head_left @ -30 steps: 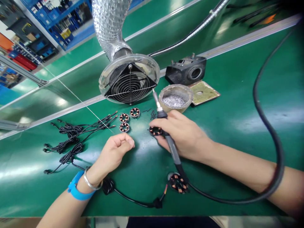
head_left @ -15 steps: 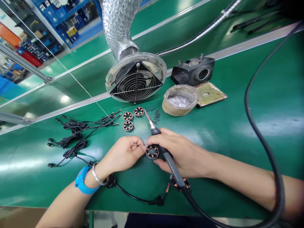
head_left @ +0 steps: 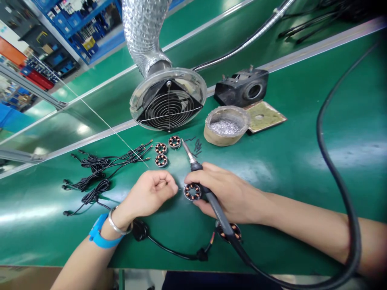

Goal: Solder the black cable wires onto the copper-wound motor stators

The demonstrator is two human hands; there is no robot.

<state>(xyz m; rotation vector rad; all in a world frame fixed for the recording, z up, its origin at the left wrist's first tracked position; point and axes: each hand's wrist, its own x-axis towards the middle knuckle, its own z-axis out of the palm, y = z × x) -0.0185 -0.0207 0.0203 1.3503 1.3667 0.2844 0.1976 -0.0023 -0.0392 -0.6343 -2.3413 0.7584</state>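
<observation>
left hand [head_left: 155, 193], fingers curled together, parts from round copper-wound ring [head_left: 187, 193], leaving right hand [head_left: 234, 193] alone clamping it and grey-black soldering iron [head_left: 217, 208].

The left arm [head_left: 90, 253] slants in from the near left, the left grip [head_left: 153, 193] curled; the right arm [head_left: 308, 223] stretches from the right, the right grip [head_left: 231, 194] clasped.

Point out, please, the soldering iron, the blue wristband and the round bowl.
Soldering iron [head_left: 215, 206], head view: on its grey handle.
Blue wristband [head_left: 101, 235], head view: on its strap.
Round bowl [head_left: 221, 139], head view: on its outer wall, front side.
</observation>
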